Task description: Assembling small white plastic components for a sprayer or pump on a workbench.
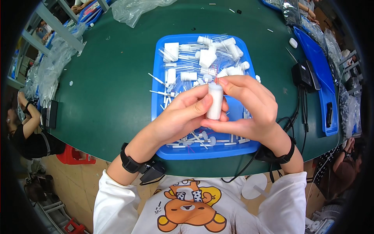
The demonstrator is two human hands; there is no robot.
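Over the blue tray (157, 78) I have a small white cylinder (215, 104) upright, with a paler, cloudy cap at its top. My left hand (181, 111) is closed round its left side, thumb pressed against it. From the right, my right hand (255, 107) spans it: the index fingertip touches the top and the thumb lies by the bottom end. Thin red threads (214, 72) show just above the cap, close to that fingertip. Beneath and beyond my hands, the tray holds white cylinders (188, 76), thin clear and white tubes (191, 48) and small translucent caps (212, 140).
A dark green table carries the tray. At right lie black boxes with cables (304, 75), a long blue tray (321, 89) and a white oval case (293, 43). Clear plastic bags (134, 9) line the far and left edges. Other people sit around the table.
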